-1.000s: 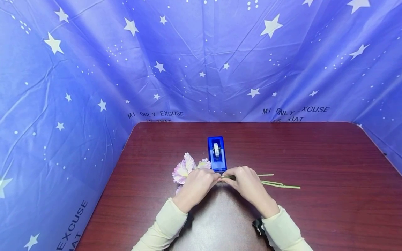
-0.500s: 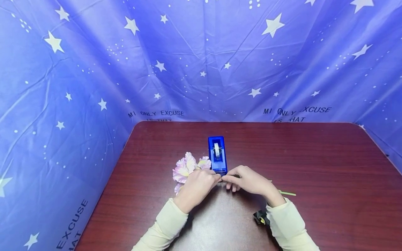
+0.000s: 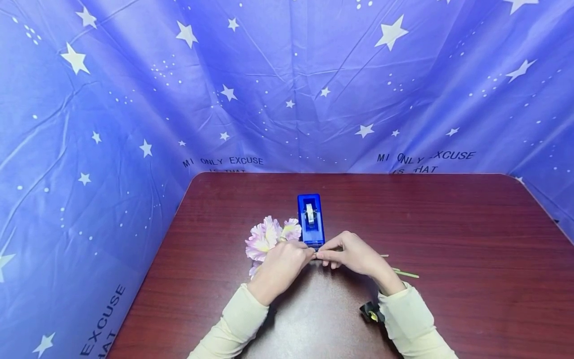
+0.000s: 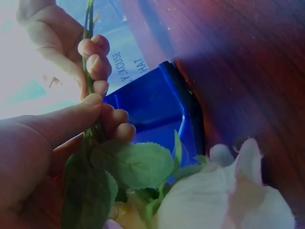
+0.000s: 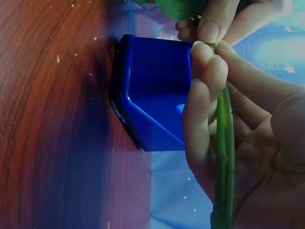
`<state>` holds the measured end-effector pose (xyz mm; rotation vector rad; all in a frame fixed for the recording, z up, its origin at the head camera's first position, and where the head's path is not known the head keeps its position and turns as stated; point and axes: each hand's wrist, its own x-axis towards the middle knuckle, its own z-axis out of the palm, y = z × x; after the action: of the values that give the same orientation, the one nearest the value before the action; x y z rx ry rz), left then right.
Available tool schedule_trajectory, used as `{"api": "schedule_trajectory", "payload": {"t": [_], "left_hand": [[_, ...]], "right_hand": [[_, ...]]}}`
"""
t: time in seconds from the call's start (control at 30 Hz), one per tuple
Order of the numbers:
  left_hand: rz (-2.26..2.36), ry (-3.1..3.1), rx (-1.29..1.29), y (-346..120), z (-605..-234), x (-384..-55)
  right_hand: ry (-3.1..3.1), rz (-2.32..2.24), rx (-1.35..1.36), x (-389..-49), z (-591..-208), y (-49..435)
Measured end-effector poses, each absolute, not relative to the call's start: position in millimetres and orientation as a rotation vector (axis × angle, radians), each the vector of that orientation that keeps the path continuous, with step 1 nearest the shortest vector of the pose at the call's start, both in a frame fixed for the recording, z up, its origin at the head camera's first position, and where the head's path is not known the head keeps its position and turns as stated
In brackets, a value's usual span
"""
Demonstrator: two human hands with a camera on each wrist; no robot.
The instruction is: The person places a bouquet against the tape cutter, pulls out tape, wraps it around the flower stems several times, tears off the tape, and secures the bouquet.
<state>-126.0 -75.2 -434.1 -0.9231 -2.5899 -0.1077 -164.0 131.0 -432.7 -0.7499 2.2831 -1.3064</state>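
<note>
Pink and white artificial flowers (image 3: 262, 242) lie to the left, with their long green stems (image 5: 223, 157) running rightward through both hands. My left hand (image 3: 279, 267) pinches the stems between thumb and fingers just below the green leaves (image 4: 132, 164). Right beside it, my right hand (image 3: 354, 255) pinches the same stems, its fingertips meeting the left ones. The stems pass along the right palm, and their cut ends show beyond the wrist in the head view. Just behind the fingertips stands a blue tape dispenser (image 3: 310, 234) with a tape roll (image 3: 309, 213) in it.
The reddish-brown wooden table (image 3: 448, 224) extends to both sides. Blue curtains (image 3: 287, 75) with white stars hang behind it and along the left. A black wrist strap piece (image 3: 371, 312) hangs by the right sleeve.
My right hand has turned at the wrist, its forearm shifting slightly right and covering more of the stems. Its fingertips stay by the left ones. The left hand and dispenser hold their places.
</note>
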Motion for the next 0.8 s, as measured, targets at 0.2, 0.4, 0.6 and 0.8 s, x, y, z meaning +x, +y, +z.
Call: {"api": "schedule_trajectory", "payload": {"t": [0.2, 0.4, 0.6, 0.8], "left_hand": [[-0.132, -2.595, -0.897, -74.9, -434.0, -125.3], [-0.162, -2.602, -0.883, -74.3, -434.6, -124.9], [-0.239, -2.606, -0.854, -73.3, -435.2, -123.6], [-0.2, -2.557, -0.768, -71.2, -437.1, -123.6]], "right_hand": [[2.348, -1.301, -0.738, -162.8, -433.7, 130.1], [2.382, -1.311, -0.737, -161.7, -434.6, 129.5], [2.451, -1.287, -0.785, -160.5, -434.5, 129.3], [2.585, -1.215, -0.864, -160.8, -433.5, 127.9]]}}
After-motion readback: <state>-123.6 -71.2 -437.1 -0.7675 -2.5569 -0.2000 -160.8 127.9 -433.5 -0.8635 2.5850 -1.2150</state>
